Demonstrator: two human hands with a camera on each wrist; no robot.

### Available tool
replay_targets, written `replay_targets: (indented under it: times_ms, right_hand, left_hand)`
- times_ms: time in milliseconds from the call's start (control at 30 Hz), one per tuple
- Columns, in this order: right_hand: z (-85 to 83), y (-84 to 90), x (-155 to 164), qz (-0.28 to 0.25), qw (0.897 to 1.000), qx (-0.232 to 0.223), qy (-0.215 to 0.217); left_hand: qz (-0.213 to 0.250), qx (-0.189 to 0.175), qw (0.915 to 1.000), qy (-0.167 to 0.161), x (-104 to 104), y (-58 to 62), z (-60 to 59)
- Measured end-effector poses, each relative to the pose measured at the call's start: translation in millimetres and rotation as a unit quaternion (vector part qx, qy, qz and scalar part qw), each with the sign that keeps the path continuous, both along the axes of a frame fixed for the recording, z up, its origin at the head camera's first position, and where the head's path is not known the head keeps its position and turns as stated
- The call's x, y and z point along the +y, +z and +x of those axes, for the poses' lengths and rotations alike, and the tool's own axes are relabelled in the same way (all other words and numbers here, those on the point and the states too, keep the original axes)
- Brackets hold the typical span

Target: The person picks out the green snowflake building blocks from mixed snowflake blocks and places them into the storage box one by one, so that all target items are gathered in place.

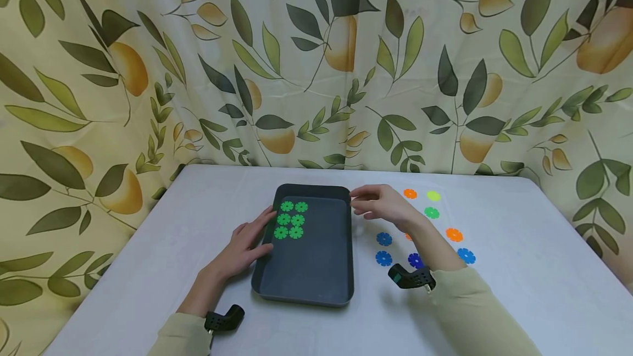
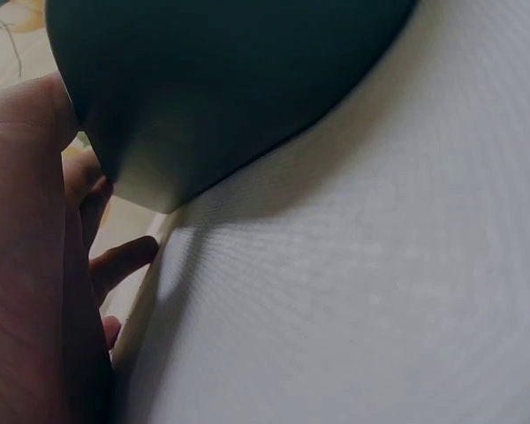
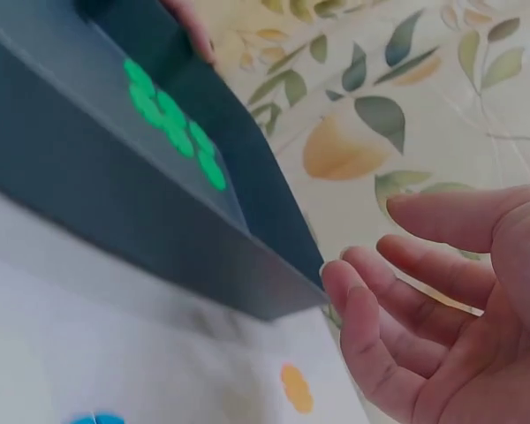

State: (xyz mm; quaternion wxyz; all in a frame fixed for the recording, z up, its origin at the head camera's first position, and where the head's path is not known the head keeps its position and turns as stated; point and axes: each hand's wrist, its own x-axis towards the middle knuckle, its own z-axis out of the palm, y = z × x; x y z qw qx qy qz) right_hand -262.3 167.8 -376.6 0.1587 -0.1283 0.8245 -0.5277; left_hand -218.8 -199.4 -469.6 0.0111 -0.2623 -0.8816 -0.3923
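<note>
**Tray With Green Discs, Both Hands at Its Edges**

Dark grey tray (image 1: 316, 268): rectangular, rounded corners, low raised rim, matte finish. Located at centre of white table (image 1: 519, 268), long side running from 12 to 6 o'clock.

Six green discs (image 1: 290, 220) inside tray: flat, gear-like toothed edge, bright green. Arranged in two columns of three, packed close, at tray's 11 o'clock corner. Rest of tray floor bare.

Left hand (image 1: 249, 243): placed at tray's 9 o'clock side, fingers straight, fingertips against rim just beside green discs. Grip apart, nothing clasped. In left wrist view, palm (image 2: 26, 291) beside dark outer wall of tray (image 2: 221, 79), fingers loosely extended.

Right hand (image 1: 383, 206): at tray's 1 o'clock corner, fingers relaxed and slightly bent, fingertips close to rim. Contact with rim not determinable. Grip apart, holding nothing; confirmed in right wrist view, fingers (image 3: 406, 291) spread just beside tray corner (image 3: 283, 283).

Loose discs on table at 3 o'clock of tray, same toothed shape:
- orange disc (image 1: 410, 193), yellow-green disc (image 1: 433, 195) and green disc (image 1: 432, 212) beyond right hand
- orange disc (image 1: 454, 234) further toward 3 o'clock
- blue discs (image 1: 383, 239) near right forearm, well apart from tray

Leaf-and-fruit patterned curtain (image 1: 316, 59) behind table at 12 o'clock.
</note>
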Motion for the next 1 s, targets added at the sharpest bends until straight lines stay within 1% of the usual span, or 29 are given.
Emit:
replay_targets:
  times_ms: [267,600,867,1000]
  right_hand:
    - [-1.0,-0.2,26.0,0.012,1.000,-0.003,-0.007]
    - [0.3,2.6,58.1,0.051,0.998,0.016,-0.030]
    - [2.1,-0.5,85.7,0.075,0.996,0.006,-0.044]
    - [0.5,-2.4,97.3,0.080,0.995,0.010,-0.051]
  left_hand:
    - [-0.001,0.000,1.0000,0.000,-0.3,0.2,0.4]
    - [0.002,-0.002,1.0000,0.001,0.3,0.5,0.4]
    - [0.001,-0.002,1.0000,-0.002,1.0,1.9,0.7]
    - [0.000,-0.001,1.0000,-0.003,0.9,2.4,1.7]
